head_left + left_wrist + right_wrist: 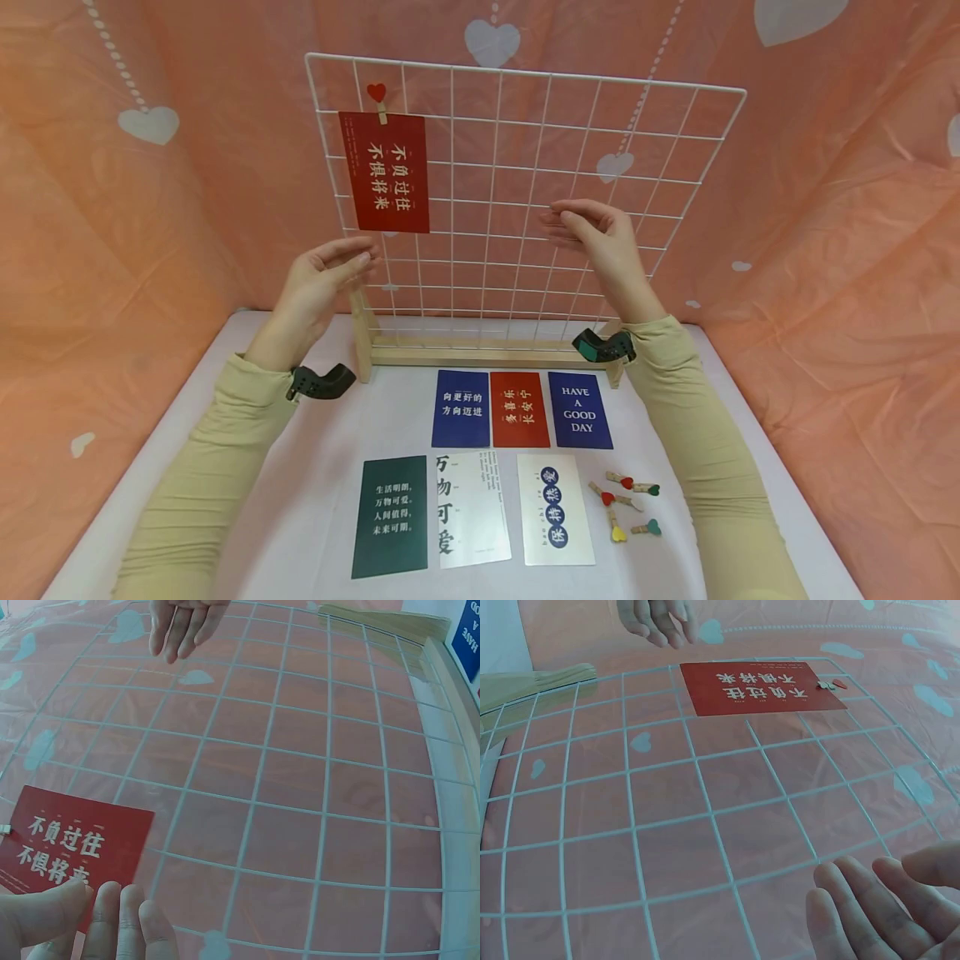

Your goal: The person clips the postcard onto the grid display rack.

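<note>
A red card (384, 173) with pale characters hangs at the upper left of the white wire grid (517, 168). A small wooden clothespin (382, 110) with a red heart pins its top edge. My left hand (330, 271) is just below the card's lower left, empty, with fingers extended; in the left wrist view its fingertips (124, 900) overlap the card's lower edge. Farther right, my right hand (596, 237) is raised in front of the grid, its fingers (870, 904) loosely bent and holding nothing.
On the white table (315, 500) lie two rows of cards, among them a blue card (461, 408), a red card (520, 410) and a green card (390, 517). Several heart clothespins (618, 533) lie at their right. A wooden base (480, 357) supports the grid.
</note>
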Demonstrator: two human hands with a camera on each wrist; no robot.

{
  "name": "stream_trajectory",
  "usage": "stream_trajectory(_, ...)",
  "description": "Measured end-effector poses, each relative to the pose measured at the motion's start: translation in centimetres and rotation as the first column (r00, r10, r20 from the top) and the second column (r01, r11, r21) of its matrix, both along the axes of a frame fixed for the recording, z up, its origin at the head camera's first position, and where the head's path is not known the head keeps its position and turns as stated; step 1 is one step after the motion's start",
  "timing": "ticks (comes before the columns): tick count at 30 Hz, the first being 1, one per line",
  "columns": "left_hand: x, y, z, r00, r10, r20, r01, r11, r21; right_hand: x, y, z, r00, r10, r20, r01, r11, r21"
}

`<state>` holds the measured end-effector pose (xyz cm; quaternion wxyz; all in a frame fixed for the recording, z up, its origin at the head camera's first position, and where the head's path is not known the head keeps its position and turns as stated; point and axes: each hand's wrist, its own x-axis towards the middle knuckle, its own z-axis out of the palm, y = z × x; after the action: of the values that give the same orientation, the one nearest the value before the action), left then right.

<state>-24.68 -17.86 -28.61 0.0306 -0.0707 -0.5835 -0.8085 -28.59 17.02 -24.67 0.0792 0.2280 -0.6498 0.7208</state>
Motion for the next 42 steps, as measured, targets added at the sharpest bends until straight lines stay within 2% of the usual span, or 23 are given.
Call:
stream_trajectory(6, 0.0, -0.1, -1.1, 0.997, -0.056, 0.046, 0.058, 0.998, -0.031, 0.9, 1.7, -1.3, 1.000, -0.002, 0.024, 0.002, 1.000, 0.022)
stream_trajectory(11, -0.1, -0.5, -2.3, 0.994, -0.055, 0.097, 0.063, 0.994, -0.090, 1.8, 3.0, -2.7, 0.998, 0.004, 0.062, -0.005, 1.000, 0.015)
stream_trajectory(17, -0.1, -1.2, -4.0, 0.983, -0.098, 0.155, 0.116, 0.987, -0.108, 2.7, 4.6, -4.4, 0.996, -0.006, 0.094, 0.003, 1.000, 0.031)
stream_trajectory(22, 0.0, -1.3, -5.3, 0.973, -0.131, 0.191, 0.161, 0.975, -0.151, 3.4, 5.8, -5.9, 0.991, -0.019, 0.131, 0.013, 0.999, 0.047)
stream_trajectory(30, 0.1, -1.3, -7.3, 0.963, -0.177, 0.204, 0.221, 0.951, -0.215, 4.7, 7.5, -7.9, 0.988, -0.048, 0.149, 0.037, 0.996, 0.078)
stream_trajectory(38, 0.1, -0.9, -9.4, 0.947, -0.213, 0.240, 0.263, 0.943, -0.204, 6.2, 9.4, -9.7, 0.979, -0.062, 0.195, 0.033, 0.989, 0.147)
stream_trajectory(42, -0.2, -0.6, -10.2, 0.941, -0.221, 0.257, 0.273, 0.943, -0.191, 6.9, 10.3, -10.6, 0.973, -0.095, 0.209, 0.057, 0.981, 0.184)
